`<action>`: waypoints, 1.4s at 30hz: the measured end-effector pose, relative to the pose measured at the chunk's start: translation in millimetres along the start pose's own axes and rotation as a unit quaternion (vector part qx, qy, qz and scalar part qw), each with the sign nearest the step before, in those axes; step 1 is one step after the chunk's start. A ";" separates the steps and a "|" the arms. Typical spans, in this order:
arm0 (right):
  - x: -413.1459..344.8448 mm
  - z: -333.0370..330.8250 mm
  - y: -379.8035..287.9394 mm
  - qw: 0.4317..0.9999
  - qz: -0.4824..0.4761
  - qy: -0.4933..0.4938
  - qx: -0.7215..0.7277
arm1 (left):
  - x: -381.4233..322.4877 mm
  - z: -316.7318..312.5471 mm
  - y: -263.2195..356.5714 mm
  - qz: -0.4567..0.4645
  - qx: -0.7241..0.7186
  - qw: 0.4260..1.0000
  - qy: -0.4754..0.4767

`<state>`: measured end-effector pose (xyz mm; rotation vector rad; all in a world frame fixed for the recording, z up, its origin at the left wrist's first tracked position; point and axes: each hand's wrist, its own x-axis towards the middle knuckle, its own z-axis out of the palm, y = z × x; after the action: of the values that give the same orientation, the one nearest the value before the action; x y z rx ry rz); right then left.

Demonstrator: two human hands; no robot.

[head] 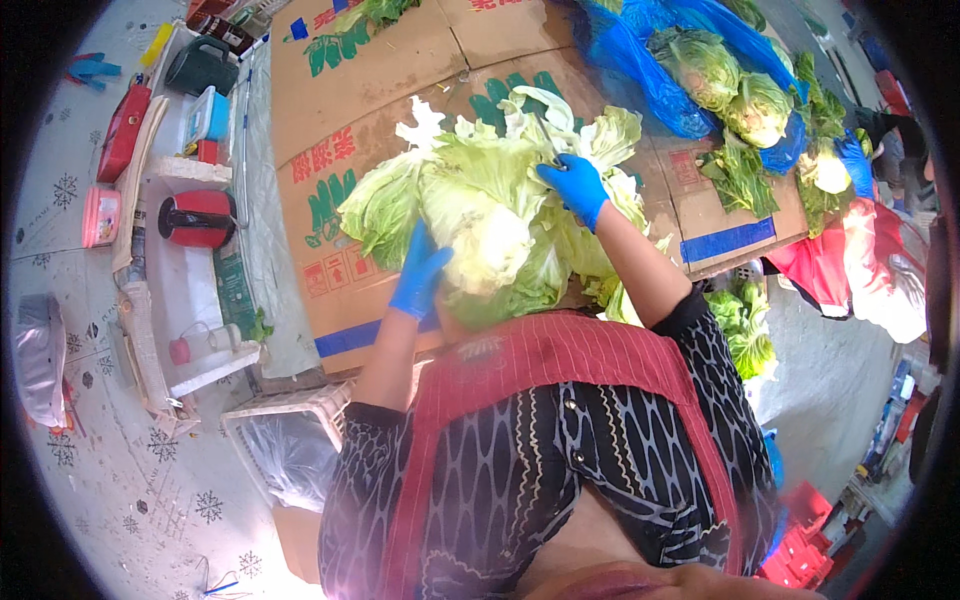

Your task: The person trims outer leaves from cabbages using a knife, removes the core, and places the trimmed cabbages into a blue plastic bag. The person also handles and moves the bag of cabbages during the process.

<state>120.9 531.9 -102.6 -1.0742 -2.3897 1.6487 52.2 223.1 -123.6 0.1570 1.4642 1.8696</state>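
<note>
A large pale-green cabbage head (487, 247) lies in front of me among loose outer leaves, its whitish end turned toward my apron. My left hand (422, 274), in a blue glove, cups the cabbage's left side with the thumb on top. In my right hand (576, 187), also gloved in blue, is a thin metal knife (546, 135) whose blade points away from me over the leaves. Around and behind the head spread loose cabbage leaves (611, 139), some beneath my right wrist. Flattened cardboard (397, 82) with red and green print covers the table under everything.
Several trimmed cabbages (697, 67) sit in a blue plastic bag (637, 75) at the far right. Beyond the table's right edge, another person's blue-gloved hand (855, 161) is beside a cabbage. At left, a shelf holds a red-and-black kettle (196, 219). A plastic crate (326, 405) stands below.
</note>
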 end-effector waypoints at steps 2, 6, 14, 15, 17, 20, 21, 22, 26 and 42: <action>-19.4 -11.1 -4.0 0.995 0.051 -0.017 0.089 | 4.5 9.1 -1.1 -0.061 0.072 0.995 0.011; -49.8 -19.0 -6.9 0.981 0.089 0.008 0.170 | 13.2 27.9 -7.8 0.063 0.292 0.954 -0.027; -52.5 -58.3 23.2 0.937 0.135 0.088 0.310 | 14.1 14.5 -2.9 0.002 -0.050 0.996 -0.068; -51.3 -71.7 27.6 0.921 0.112 0.121 0.352 | 15.9 12.3 2.9 -0.041 -0.180 0.977 -0.106; -58.9 -100.1 33.0 0.950 0.091 0.126 0.273 | 24.0 15.0 16.9 -0.137 -0.368 0.892 -0.225; -78.6 -125.5 21.3 0.970 0.018 0.241 -0.041 | 26.2 27.9 41.0 -0.075 -0.239 0.967 -0.040; -84.0 -121.8 12.2 0.957 0.003 0.291 0.002 | 29.3 36.9 45.3 -0.033 -0.159 0.987 -0.023; -90.7 -117.9 1.7 0.965 -0.118 0.233 0.003 | 31.4 46.5 47.2 0.030 -0.087 0.995 -0.032; -103.2 -77.5 -32.5 0.959 -0.280 -0.002 -0.034 | 38.4 80.2 36.9 0.023 0.037 0.996 -0.076; -105.6 -4.8 -3.4 0.976 -0.216 -0.002 -0.006 | 14.0 107.1 61.9 0.263 0.582 0.757 -0.138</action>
<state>201.2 476.0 -62.4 -0.4960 -2.4119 1.4816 68.0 311.6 -37.5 1.4910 2.2900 0.8947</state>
